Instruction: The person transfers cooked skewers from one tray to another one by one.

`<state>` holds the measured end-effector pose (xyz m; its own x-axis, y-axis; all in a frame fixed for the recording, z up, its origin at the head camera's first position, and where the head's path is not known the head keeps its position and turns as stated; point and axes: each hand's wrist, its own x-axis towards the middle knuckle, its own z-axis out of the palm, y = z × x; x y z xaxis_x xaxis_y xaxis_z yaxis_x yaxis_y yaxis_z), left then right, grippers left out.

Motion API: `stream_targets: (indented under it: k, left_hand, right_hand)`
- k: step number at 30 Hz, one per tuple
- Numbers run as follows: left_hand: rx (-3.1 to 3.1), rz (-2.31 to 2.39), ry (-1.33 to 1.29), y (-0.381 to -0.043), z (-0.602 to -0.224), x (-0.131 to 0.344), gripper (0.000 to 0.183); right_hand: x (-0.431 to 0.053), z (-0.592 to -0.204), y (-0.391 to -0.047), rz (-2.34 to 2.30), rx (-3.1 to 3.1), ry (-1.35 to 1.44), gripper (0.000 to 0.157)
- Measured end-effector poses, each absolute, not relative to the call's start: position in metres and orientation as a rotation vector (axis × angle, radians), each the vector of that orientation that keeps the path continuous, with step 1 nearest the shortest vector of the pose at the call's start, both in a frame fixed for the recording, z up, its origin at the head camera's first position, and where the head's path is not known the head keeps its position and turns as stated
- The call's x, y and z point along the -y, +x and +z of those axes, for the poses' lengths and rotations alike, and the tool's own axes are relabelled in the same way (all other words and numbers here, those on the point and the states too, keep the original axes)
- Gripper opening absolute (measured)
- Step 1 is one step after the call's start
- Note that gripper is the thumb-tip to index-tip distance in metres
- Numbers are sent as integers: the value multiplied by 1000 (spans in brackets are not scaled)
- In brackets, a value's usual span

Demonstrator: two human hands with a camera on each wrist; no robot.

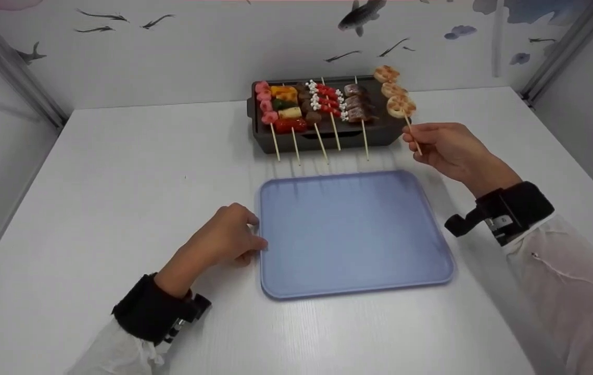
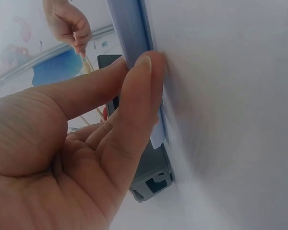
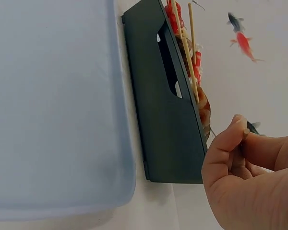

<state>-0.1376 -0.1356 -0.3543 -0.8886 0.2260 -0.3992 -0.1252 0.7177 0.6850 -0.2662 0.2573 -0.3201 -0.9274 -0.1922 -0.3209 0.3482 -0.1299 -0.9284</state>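
My right hand (image 1: pixel 450 148) pinches the stick of a skewer (image 1: pixel 401 107) threaded with round golden slices, held above the right end of a dark grill box (image 1: pixel 327 139). In the right wrist view that hand (image 3: pixel 249 167) hides most of the stick. My left hand (image 1: pixel 226 234) grips the left rim of a blue tray (image 1: pixel 353 234) between thumb and fingers. The left wrist view shows the left hand's fingers (image 2: pixel 134 105) on the tray edge (image 2: pixel 129 28). Several other skewers, such as a pink one (image 1: pixel 266 104) and a dark meat one (image 1: pixel 357 104), lie across the grill.
A white table (image 1: pixel 135 172) carries the tray and the grill, with the tray in front. Behind the grill stands a white wall (image 1: pixel 197 62) with painted fish. Metal posts (image 1: pixel 20 67) rise at the back corners.
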Motion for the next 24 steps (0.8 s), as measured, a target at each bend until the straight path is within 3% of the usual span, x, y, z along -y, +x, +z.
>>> stream_targets:
  k: [24]
  left_hand:
    - [-2465,1000,219,-135,-353,144,17]
  right_hand:
    - [-267,-308,-184,-2141,-1744,-58,21]
